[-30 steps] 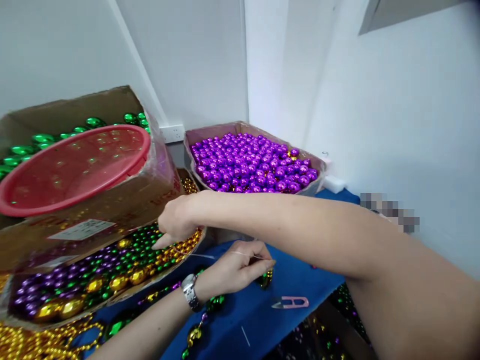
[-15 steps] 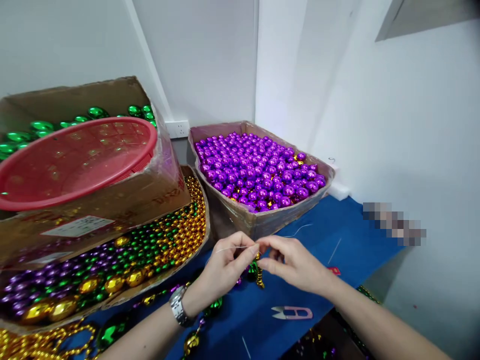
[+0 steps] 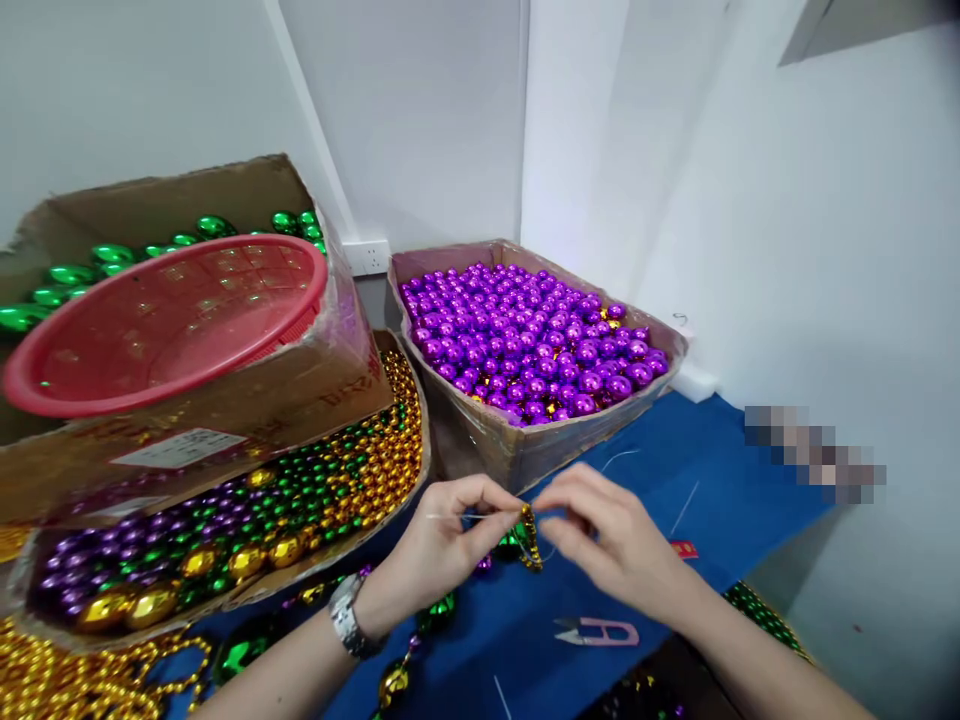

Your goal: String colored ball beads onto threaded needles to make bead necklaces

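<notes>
My left hand (image 3: 454,535), with a metal watch (image 3: 351,615) on its wrist, pinches a thin white thread (image 3: 472,517) and the top of a short gold bead strand (image 3: 532,550) between thumb and forefinger. A shiny green bead (image 3: 508,547) hangs just behind that strand. Close by on the right is my right hand (image 3: 619,545), its thumb and fingers parted and slightly curled, with nothing visible gripped. Pink-handled thread snips (image 3: 600,632) lie on the blue cloth (image 3: 480,670) below my hands. A garland of mixed beads (image 3: 394,685) trails under my left forearm.
A box of purple balls (image 3: 517,440) stands behind my hands. At left, a carton (image 3: 277,385) bearing a red basket (image 3: 169,400) sits over a box of small mixed beads (image 3: 300,545). Gold bead chains (image 3: 75,680) lie front left; a red tag (image 3: 684,550) lies right.
My right hand has drawn away from my left fingertips and its fingers have opened. My left hand keeps its pinch. The view has shifted slightly left.
</notes>
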